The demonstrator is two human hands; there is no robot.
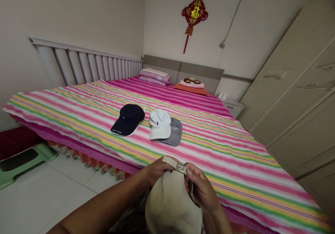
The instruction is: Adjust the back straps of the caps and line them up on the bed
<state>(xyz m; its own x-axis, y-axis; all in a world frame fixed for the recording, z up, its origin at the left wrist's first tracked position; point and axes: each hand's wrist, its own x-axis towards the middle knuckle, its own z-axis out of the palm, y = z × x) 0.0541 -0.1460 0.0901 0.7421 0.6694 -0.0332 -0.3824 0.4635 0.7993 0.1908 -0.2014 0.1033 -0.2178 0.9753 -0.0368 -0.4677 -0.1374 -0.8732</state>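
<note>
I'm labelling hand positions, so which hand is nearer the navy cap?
Left. The left hand is below and right of the navy cap in the picture; the right hand is farther right. Both hold the pale cap.

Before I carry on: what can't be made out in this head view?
All in the head view:
- Brim of the beige cap: not seen; the bottom edge cuts the cap off.
- Some fingers of the left hand: behind the cap and its strap.
- Left part of the gray cap: under the white cap.
- Green stool: cut by the left edge.
</note>
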